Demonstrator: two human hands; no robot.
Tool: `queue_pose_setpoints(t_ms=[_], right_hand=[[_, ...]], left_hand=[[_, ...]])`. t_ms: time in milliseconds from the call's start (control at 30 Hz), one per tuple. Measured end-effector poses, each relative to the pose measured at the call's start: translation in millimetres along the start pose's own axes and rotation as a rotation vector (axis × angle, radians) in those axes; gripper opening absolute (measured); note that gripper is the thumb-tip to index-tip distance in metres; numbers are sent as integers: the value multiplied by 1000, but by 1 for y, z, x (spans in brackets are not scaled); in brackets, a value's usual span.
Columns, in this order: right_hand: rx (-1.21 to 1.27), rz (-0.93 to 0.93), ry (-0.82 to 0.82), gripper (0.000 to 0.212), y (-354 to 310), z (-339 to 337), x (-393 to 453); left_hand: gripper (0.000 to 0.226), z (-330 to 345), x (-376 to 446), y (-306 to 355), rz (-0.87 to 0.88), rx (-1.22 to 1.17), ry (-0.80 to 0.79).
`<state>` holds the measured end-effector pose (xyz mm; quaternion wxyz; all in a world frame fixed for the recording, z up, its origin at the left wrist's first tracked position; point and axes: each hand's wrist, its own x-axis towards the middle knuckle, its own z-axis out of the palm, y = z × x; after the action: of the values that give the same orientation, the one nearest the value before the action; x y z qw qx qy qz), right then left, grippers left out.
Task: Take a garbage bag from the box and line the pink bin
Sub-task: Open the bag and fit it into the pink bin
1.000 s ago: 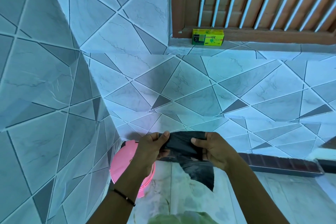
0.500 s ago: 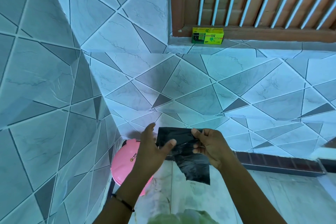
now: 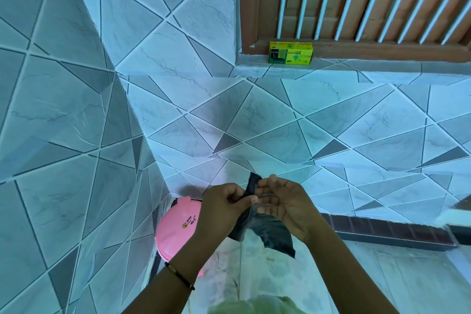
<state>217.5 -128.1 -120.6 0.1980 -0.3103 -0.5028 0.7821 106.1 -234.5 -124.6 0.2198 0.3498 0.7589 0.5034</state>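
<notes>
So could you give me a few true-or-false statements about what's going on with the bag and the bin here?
1. Both hands hold the black bag. True: the left hand and right hand pinch its top edge.
2. The bag already lines the pink bin. False: it hangs above the floor, beside the bin.
3. The yellow-green box sits on the window ledge. True.
4. The bin stands in the middle of the floor. False: it sits in the corner against the tiled wall.
5. The left wrist is bare. False: it wears a thin dark band.

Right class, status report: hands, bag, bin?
Both hands, left and right, pinching black bag, still folded. Pink bin lidded, unlined. Box on sill.
</notes>
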Motion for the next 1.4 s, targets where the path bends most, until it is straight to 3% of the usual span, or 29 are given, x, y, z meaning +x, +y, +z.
queue_pose_setpoints(t_ms=[133, 267, 500, 767, 1000, 1133, 1300, 1400], right_hand=[[-229, -47, -45, 22, -3, 2, -4], [-248, -92, 63, 1, 1, 2, -2], [-209, -77, 20, 7, 0, 1, -6], [-231, -52, -62, 8, -4, 2, -11], [-266, 10, -47, 10, -4, 11, -14], [-347, -7, 62, 11, -1, 13, -10], [-391, -28, 221, 13, -4, -3, -5], [-333, -45, 295, 15, -8, -14, -2]], left_hand=[[41, 1, 4, 2, -28, -36, -22], [16, -1, 1, 3, -63, -109, -157], [9, -6, 0, 7, -220, -348, -82], [27, -7, -2, 4, -262, -438, -9], [31, -4, -3, 2, -134, -276, -45], [20, -5, -3, -3, -117, -196, -109], [11, -19, 3, -7, -176, -392, 76], [23, -35, 10, -16, -186, -344, 192]])
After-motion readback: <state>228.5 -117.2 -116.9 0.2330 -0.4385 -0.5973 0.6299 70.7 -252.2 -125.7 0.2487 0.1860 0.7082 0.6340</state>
